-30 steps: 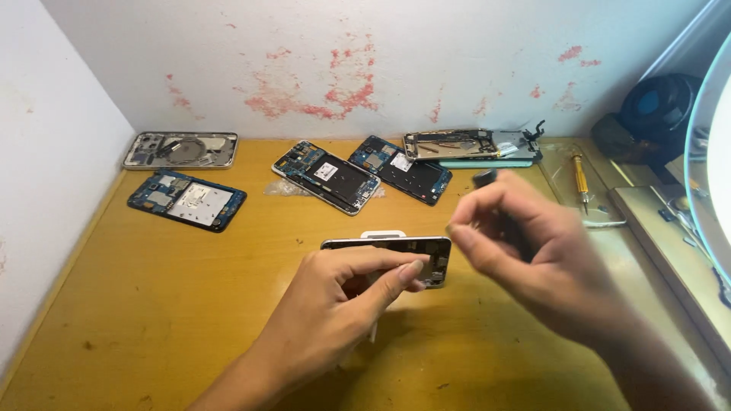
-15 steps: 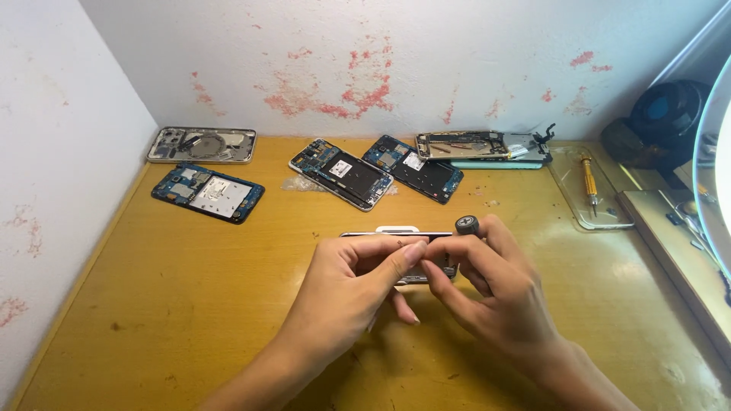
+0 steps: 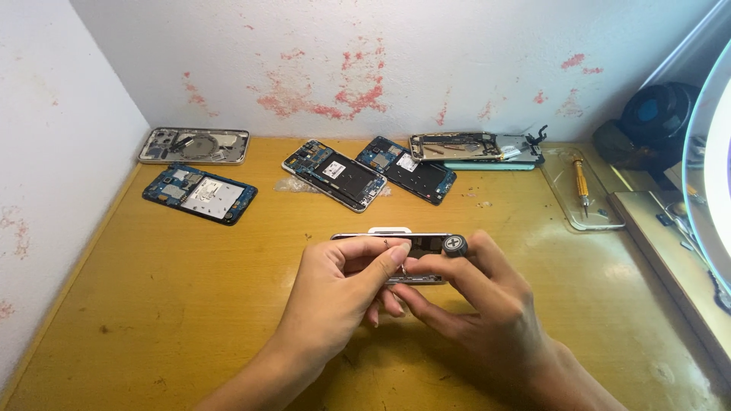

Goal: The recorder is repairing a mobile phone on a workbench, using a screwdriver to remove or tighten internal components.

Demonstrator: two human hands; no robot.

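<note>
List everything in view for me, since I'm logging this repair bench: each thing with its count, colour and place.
Opened phone bodies: five, blue, black and silver, in a row along the wall, e.g..
Clear phone case: one, transparent, right side, with an orange-handled screwdriver on it.
Dark round device: one, black, far right corner.
Ring lamp: one, white, right edge.
Wooden table: one, yellow-brown.
Phone in hand: one, silver-edged, centre.
Small tool: one, black round cap.
Left hand: grips the phone.
Right hand: pinches the tool.

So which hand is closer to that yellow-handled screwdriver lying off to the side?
The right hand. It works at the phone mid-table, on the side toward the screwdriver, which lies apart near the far right edge. The left hand sits farther away, on the phone's other side.
</note>
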